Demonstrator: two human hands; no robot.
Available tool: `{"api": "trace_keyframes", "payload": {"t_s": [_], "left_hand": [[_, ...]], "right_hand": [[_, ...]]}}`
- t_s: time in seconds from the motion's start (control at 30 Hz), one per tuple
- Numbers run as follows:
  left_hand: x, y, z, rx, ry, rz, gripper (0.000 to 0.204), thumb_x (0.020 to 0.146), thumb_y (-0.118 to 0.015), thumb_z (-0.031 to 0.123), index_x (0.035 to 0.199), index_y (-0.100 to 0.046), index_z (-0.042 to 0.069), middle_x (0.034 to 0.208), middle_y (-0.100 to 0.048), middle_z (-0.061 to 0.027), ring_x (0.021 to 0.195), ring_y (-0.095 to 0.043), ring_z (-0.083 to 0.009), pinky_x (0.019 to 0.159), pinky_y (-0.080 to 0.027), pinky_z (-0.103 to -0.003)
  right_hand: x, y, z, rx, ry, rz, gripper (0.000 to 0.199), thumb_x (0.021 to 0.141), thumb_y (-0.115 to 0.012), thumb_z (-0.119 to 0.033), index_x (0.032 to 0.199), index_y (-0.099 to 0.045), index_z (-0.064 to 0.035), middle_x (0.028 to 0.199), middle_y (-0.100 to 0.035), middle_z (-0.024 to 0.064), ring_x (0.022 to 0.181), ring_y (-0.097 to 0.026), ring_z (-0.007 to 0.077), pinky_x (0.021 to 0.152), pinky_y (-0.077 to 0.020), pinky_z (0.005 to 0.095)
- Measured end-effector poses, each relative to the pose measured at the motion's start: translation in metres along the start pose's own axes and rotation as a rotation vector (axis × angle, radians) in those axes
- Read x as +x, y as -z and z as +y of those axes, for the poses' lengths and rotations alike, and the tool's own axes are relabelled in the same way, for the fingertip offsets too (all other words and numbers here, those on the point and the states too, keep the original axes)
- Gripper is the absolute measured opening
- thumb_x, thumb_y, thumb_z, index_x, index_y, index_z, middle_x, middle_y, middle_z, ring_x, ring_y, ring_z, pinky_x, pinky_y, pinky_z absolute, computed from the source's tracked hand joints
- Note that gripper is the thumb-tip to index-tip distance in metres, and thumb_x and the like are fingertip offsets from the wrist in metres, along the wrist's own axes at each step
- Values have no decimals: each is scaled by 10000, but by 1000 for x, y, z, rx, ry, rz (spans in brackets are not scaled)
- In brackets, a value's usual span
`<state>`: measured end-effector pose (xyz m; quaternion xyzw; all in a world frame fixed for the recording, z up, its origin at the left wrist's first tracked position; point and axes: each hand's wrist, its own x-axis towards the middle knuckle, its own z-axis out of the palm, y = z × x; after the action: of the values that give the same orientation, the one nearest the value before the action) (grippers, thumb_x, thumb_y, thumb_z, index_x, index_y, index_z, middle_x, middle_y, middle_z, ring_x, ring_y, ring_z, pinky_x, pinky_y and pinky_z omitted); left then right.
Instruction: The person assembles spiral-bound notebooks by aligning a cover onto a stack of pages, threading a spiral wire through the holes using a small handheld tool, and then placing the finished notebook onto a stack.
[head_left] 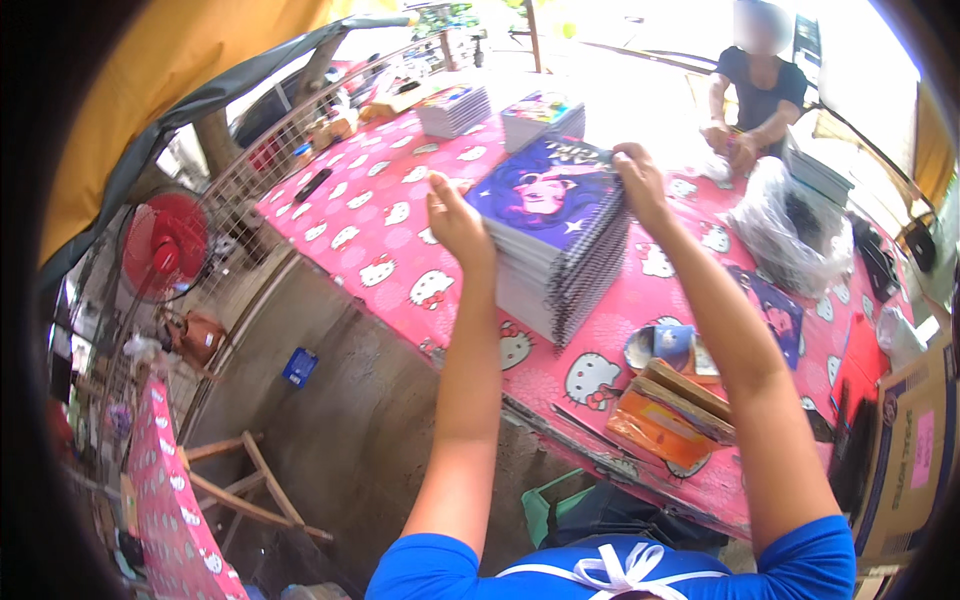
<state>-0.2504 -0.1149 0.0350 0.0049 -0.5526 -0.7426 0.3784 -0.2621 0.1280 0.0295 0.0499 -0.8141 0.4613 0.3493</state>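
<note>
A tall stack of spiral-bound notebooks [590, 265] stands on the pink table before me, its wire spirals facing right. On its top a purple cover [545, 195] shows a drawn figure. My left hand [462, 222] is beside the stack's left side, fingers stretched upward and palm toward the pages. At the far right corner of the stack is my right hand [642, 185], its fingers laid along the edge by the spirals. Neither hand wraps around a notebook. The inner sides of both palms are partly hidden.
Two more notebook stacks [455, 110] stand at the far edge. Under my right arm are an orange box [655, 425] and a tape roll [640, 348]. A plastic bag [790, 225], a loose notebook [775, 315] and a carton [910, 450] lie right. Across sits a person [760, 90]; a red fan [165, 248] stands left.
</note>
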Motion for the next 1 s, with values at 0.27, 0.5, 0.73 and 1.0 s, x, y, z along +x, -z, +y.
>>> {"api": "trace_keyframes", "payload": {"t_s": [0.27, 0.5, 0.73, 1.0], "left_hand": [[-58, 102, 48, -144, 37, 62, 468, 977, -442, 413, 1253, -410, 37, 1202, -565, -125, 1095, -541, -214, 925, -409, -364], [-179, 91, 97, -420, -342, -303, 391, 954, -496, 297, 1235, -422, 36, 1200, -540, -177, 1101, -544, -258, 976, -412, -414], [-267, 36, 92, 553, -435, -1257, 527, 917, -565, 358, 1297, -454, 10, 1267, -529, -166, 1241, -455, -321, 1078, -159, -533], [-260, 27, 109, 132, 15, -847, 547, 874, -650, 244, 1306, -424, -5, 1205, -560, -199, 1181, -502, -303, 1008, -319, -457]], "right_hand": [[-107, 192, 37, -656, -207, -311, 440, 853, -633, -297, 1131, -579, 40, 1150, -556, 243, 1064, -540, 370, 938, -411, 401], [-263, 314, 159, -959, -733, 34, 720, 783, -652, -556, 1094, -575, 90, 1108, -565, 321, 1053, -551, 424, 901, -421, 481], [-244, 303, 92, -818, -603, 158, 564, 789, -713, -244, 1175, -456, 76, 1039, -596, 301, 1015, -582, 405, 877, -449, 429], [-290, 273, -80, 32, -408, 257, 453, 843, -623, -21, 1201, -347, -17, 888, -559, 89, 773, -579, 196, 715, -489, 308]]}}
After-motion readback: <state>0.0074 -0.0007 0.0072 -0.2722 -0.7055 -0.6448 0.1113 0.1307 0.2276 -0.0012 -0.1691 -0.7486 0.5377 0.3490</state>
